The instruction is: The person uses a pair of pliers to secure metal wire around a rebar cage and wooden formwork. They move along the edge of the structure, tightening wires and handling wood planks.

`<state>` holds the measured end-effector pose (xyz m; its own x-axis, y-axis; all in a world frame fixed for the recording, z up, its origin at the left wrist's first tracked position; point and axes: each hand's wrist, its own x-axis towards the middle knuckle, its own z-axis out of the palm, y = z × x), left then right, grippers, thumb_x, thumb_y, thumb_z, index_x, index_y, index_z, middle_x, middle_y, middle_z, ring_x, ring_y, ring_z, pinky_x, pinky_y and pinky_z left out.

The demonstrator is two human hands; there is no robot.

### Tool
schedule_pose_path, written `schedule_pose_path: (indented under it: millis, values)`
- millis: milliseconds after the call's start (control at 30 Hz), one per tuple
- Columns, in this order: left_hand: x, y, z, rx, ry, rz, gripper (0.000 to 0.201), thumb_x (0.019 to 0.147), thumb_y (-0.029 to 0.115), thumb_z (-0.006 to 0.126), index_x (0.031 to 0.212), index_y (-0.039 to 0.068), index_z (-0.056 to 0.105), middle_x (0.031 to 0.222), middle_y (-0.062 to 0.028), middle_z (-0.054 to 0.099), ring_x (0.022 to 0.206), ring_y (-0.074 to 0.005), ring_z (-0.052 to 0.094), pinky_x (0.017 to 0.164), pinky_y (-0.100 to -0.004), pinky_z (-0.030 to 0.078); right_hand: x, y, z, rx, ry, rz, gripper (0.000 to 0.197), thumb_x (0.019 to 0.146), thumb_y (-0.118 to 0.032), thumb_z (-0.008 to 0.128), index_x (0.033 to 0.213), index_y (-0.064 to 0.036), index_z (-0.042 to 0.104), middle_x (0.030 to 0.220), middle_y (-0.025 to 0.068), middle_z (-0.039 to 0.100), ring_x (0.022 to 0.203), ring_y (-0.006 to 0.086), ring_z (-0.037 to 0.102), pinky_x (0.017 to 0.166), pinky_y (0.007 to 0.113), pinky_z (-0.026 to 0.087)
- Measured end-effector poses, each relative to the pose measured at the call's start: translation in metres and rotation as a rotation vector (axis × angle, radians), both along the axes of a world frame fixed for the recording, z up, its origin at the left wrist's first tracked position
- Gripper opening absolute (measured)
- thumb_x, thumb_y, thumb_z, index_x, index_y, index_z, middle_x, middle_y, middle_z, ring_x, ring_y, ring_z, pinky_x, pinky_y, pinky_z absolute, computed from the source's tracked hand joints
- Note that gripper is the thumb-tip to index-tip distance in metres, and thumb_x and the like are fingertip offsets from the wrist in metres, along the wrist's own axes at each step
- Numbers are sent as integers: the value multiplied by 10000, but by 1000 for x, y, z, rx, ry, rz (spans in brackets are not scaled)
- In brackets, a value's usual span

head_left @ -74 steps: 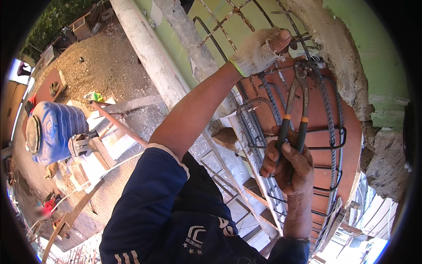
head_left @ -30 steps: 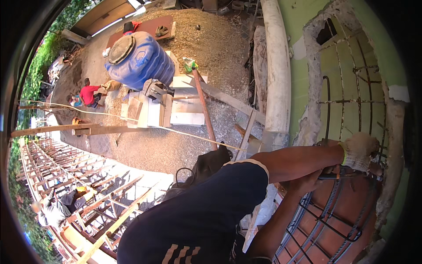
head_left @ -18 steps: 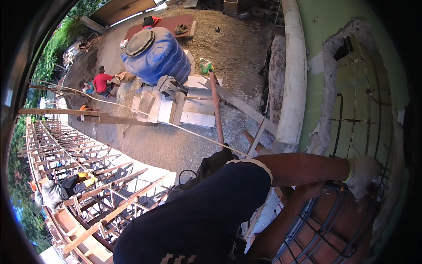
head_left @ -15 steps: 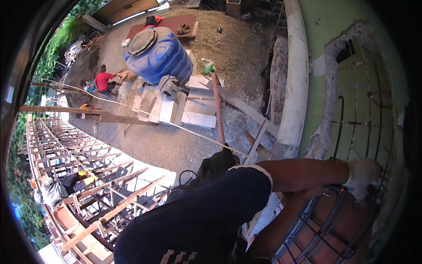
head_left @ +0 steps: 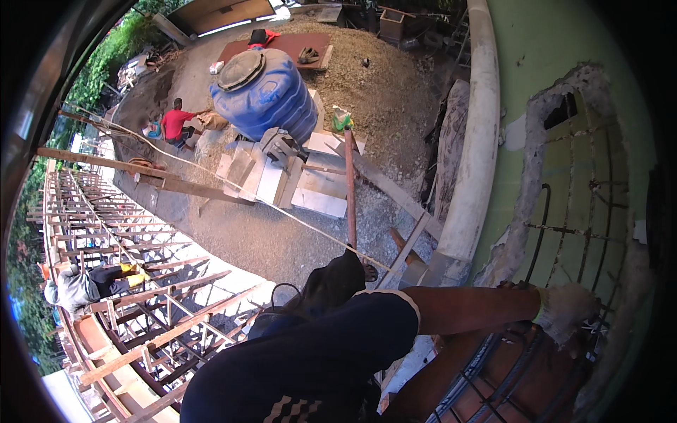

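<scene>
Figure: what I see of the wearer's own body from the head camera. (a) Left hand (head_left: pixel 568 310): covered by a light, off-white knitted work glove, soiled and slightly frayed, with a thin yellowish band at the cuff; the fingers are wrapped in the same fabric and cannot be told apart individually. (b) Forearm: bare between glove cuff and sleeve. (c) Sleeve: short, dark navy, ending in a narrow white trim at its hem. (d) Torso: same dark navy shirt, with a pale zigzag pattern at the lower edge of the view. I cannot make out the right hand.
</scene>
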<state>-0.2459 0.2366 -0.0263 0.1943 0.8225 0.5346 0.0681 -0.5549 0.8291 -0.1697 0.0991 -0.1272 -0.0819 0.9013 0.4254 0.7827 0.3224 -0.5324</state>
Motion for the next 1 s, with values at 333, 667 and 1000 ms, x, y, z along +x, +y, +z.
schedule_pose_path:
  millis: [333,667,1000]
  values:
    - [-19,-8,9,-135,-55,-43,678,585,497,862,1053,27,720,987,-192,704,972,-381,683,843,-452,547,-3,1,11,-96,161,-33,555,995,-310,551,1434,11,440,1396,206,531,1277,314,531,1069,451,414]
    - [-31,-31,30,-155,-35,-152,570,859,521,643,1178,50,689,1119,-192,688,1055,-373,664,889,-451,523,-37,-32,76,-653,1407,6,474,1041,-236,485,1454,-14,421,1372,172,550,1278,287,533,1099,461,405]
    - [-27,33,-20,-561,-436,-483,712,936,686,530,1185,34,670,1099,-60,678,1010,-123,624,950,-285,486,-64,-33,101,-659,1694,204,401,1023,-102,475,1409,-71,371,1271,218,575,1244,353,559,1042,564,429]
